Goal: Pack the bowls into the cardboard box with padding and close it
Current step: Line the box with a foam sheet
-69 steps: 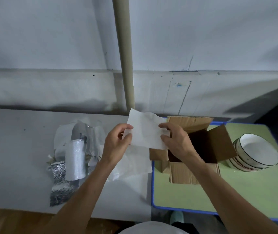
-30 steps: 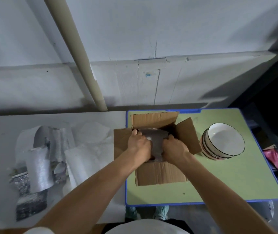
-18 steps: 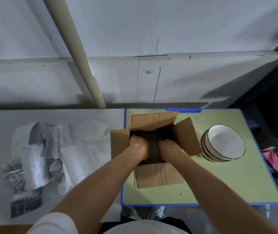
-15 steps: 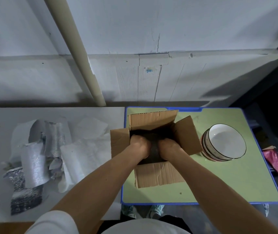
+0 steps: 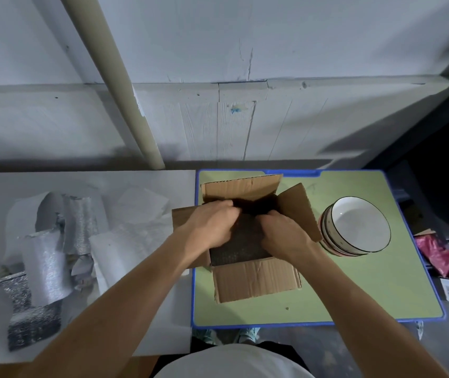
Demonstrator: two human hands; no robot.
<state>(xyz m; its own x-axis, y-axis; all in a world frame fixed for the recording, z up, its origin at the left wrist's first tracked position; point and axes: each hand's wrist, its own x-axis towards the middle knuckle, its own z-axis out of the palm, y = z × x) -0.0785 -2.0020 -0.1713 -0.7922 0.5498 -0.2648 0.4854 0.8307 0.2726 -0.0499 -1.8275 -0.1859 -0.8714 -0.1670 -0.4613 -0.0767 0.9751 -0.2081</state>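
Cardboard box [image 5: 256,279], flaps open, on green surface [image 5: 354,290]; dark padding sheet [image 5: 234,248] lines its inside. Left grip [image 5: 209,227] and right grip [image 5: 283,236] both reach into it onto the sheet, fingertips lost in shadow, cannot tell whether grasping or pressing. Stacked bowls [image 5: 359,227] just right of box; loose silver and white padding [image 5: 45,268] lies left
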